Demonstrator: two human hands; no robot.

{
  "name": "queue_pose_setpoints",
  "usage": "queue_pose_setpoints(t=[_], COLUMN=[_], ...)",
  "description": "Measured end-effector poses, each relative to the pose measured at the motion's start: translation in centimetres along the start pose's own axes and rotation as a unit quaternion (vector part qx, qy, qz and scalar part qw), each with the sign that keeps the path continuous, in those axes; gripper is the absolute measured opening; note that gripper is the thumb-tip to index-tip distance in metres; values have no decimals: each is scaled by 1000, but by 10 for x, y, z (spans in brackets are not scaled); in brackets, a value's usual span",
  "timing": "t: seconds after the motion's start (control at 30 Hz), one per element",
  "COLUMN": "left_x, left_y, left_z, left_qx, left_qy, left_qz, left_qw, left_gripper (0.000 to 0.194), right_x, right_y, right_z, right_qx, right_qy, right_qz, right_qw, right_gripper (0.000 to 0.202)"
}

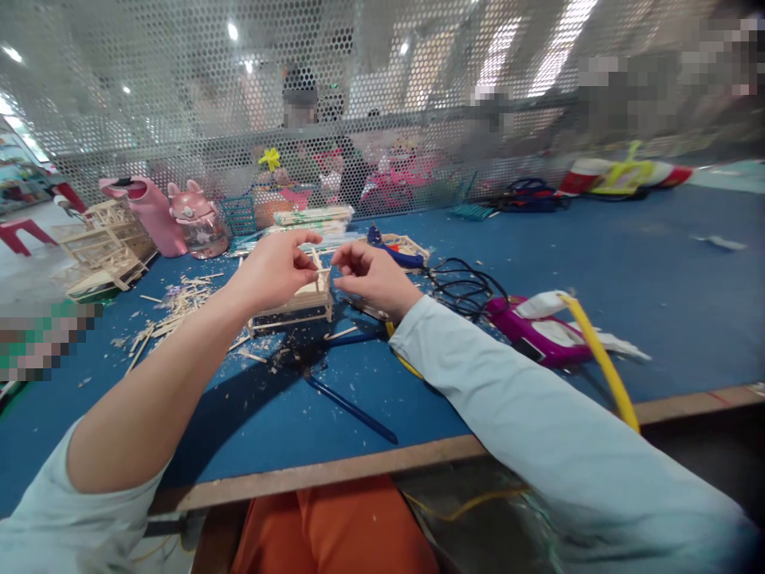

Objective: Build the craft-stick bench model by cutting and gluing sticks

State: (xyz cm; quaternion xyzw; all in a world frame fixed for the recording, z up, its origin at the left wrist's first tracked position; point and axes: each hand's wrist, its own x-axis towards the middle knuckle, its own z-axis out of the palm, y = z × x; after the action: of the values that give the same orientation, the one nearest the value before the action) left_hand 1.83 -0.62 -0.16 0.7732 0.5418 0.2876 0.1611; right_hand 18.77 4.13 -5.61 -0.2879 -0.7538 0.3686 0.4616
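Left hand [280, 271], fingers curled, hovered nearest the small stick frame [307, 301], which lay crosswise just beneath, its end toward the half-curled right hand [378, 279]; either hand's grip was unclear.

On our desk [645, 271], we have the bottle [160, 217] and jar [200, 227] near the far edge, left, splinters [179, 307] before them, the frame [299, 307] right of these, stick packs [314, 215] behind it, pliers [352, 409] before it.

No readable text, label, brand, number or sign anywhere, left or right, near or far.
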Motion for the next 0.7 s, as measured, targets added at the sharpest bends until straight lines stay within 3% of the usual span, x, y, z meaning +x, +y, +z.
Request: queue_pose_setpoints(t=[0.1, 0.27, 0.43, 0.7], left_x=[-1, -2, -1, -1], left_y=[1, 3, 1, 2], left_z=[0, -1, -1, -3], left_qx=[2, 3, 6, 8], left_qy=[6, 1, 2, -8], left_qz=[1, 2, 10, 16], left_qw=[1000, 1000, 1000, 1000], left_gripper=[47, 45, 45, 54], right_x=[-8, -23, -25, -26], right_y=[-4, -5, -1, -3], right_z=[-3, 9, 27, 41], right_qx=[-108, -331, -433, -459], right_qy=[53, 55, 89, 141], right_qz=[-72, -166, -152, -100], right_qw=[990, 927, 884, 871], right_gripper=[10, 18, 28, 23])
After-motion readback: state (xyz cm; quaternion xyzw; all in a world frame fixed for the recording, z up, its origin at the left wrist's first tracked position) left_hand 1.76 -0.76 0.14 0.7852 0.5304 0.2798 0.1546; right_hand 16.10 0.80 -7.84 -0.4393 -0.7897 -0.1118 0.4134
